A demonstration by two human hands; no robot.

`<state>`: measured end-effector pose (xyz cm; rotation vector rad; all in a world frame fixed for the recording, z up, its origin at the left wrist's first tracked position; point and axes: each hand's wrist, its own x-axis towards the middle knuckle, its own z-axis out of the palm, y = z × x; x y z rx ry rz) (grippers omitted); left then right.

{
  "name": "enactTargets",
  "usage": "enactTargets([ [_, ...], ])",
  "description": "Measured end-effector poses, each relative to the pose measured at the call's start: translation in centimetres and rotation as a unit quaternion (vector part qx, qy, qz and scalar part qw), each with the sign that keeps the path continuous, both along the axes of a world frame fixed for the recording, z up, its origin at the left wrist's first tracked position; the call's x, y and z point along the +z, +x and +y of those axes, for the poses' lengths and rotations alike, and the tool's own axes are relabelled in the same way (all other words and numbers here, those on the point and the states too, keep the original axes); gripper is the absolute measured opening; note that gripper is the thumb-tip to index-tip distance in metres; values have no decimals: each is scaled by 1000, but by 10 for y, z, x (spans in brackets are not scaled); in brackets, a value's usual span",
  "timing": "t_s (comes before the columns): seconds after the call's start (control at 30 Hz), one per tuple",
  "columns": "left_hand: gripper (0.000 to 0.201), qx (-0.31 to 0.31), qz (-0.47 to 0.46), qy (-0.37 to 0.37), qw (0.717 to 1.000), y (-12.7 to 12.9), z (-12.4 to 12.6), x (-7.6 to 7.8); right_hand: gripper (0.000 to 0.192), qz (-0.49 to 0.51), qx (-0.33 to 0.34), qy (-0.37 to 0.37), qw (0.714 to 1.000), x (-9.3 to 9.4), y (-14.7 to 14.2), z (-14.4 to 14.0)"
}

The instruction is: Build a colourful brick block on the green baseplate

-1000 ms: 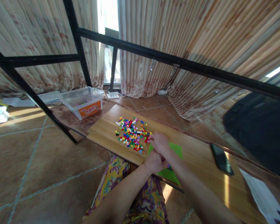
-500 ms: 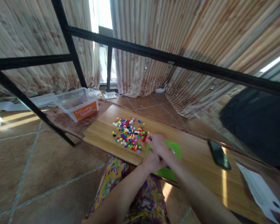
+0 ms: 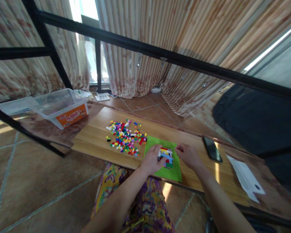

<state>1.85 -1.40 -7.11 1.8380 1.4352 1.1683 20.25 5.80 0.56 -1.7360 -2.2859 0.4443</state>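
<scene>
On the green baseplate (image 3: 176,173) stands a low rectangular build of toy bricks (image 3: 168,156) in blue, red, white, yellow and green. My left hand (image 3: 151,160) holds the build's left side, thumb at the near side and fingers at the far side, covering part of it. Just right of the build, over the plate's right edge, my right hand (image 3: 188,155) is closed in a pinch. Whatever lies between its fingertips is too small to make out. To the left of the plate spreads a pile of loose, multicoloured bricks (image 3: 126,137).
A wooden board (image 3: 92,129) carries all this, with a black phone (image 3: 212,149) towards its right end. White paper (image 3: 244,178) lies beyond the phone. At the left stands a clear plastic tub (image 3: 60,111) with an orange label. A black metal rail (image 3: 155,55) crosses behind.
My right hand has moved from the edge of the brick pile to the right side of the baseplate. The hands have come apart, uncovering the build. The view has shifted right.
</scene>
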Motion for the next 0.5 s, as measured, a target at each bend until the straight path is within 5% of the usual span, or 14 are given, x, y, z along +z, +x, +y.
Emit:
enactTargets([
  [0.2,53,3,4,6,1000,-1,0,3,21,-107,72,-12,992,-12,0,-5],
  [0.5,54,0,7,9,1000,-1,0,3,23,-49,152,-43,986,3,-6,-1],
])
